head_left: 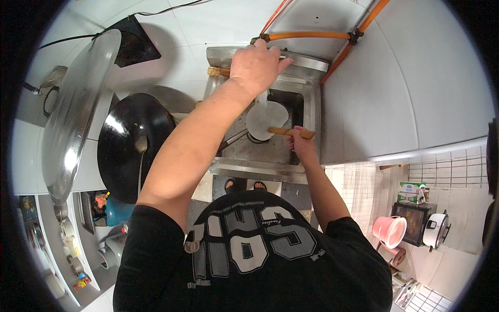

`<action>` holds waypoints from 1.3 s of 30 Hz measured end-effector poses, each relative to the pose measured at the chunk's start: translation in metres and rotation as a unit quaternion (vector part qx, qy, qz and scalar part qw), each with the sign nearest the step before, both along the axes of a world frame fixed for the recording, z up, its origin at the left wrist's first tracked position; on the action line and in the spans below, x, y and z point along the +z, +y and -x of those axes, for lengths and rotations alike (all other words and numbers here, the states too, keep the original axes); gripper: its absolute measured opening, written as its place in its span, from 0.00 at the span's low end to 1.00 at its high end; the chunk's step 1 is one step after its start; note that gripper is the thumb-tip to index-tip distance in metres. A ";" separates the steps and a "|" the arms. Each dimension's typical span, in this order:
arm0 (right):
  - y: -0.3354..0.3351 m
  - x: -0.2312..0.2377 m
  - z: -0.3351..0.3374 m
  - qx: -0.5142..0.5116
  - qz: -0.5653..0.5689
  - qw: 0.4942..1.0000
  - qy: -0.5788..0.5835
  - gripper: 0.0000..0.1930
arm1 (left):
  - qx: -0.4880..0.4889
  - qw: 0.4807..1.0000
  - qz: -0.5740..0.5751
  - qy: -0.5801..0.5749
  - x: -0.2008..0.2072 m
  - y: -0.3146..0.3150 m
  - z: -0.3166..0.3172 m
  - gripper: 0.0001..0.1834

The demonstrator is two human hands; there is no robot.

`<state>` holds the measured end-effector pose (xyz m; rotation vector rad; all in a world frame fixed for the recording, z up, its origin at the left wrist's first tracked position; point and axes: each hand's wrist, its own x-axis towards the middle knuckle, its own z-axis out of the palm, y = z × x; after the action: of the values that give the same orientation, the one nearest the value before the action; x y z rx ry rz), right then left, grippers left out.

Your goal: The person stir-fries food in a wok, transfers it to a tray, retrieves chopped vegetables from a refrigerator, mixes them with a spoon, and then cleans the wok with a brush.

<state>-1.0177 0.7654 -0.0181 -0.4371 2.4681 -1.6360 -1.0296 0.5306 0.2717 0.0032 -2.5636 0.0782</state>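
At the back of a steel sink (pixel 306 171), my left hand (pixel 254 65) is closed over the tap, which it mostly hides, with the thumb pointing right. Running water (pixel 262 98) falls below it onto a round, whitish vessel (pixel 266 118) in the basin. My right hand (pixel 301 143), at the basin's right side, grips a flat wooden handle (pixel 283 131) whose tip overlaps the vessel's lower edge. Whether handle and vessel are one piece I cannot tell. A metal handle (pixel 234 139) with a dark end lies left of the vessel.
Left of the sink sits a black wok (pixel 125 130) with a ladle (pixel 141 148) in it. A large clear lid (pixel 83 114) stands farther left. An orange pipe (pixel 312 35) runs along the back wall. A pink bucket (pixel 389 231) and a rice cooker (pixel 435 230) are behind right.
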 end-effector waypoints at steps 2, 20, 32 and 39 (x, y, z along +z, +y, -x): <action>-0.002 0.012 0.002 -0.011 0.042 0.995 -0.089 0.18 | 0.006 1.000 0.006 0.012 -0.002 0.000 0.000 0.24; -0.006 0.036 0.010 0.033 0.023 0.998 -0.048 0.18 | 0.073 0.986 -0.034 -0.148 0.029 0.015 -0.014 0.29; -0.005 0.058 0.004 0.063 0.037 0.990 -0.117 0.19 | 0.103 0.979 -0.044 -0.173 0.044 0.020 -0.011 0.33; -0.003 0.058 0.001 0.087 0.014 0.996 -0.008 0.18 | 0.108 0.985 -0.070 -0.117 0.040 0.022 -0.012 0.35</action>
<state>-1.0182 0.7622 0.0400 -0.6196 2.3247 -1.5997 -1.0175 0.5524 0.3119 0.3446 -2.7890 -0.0229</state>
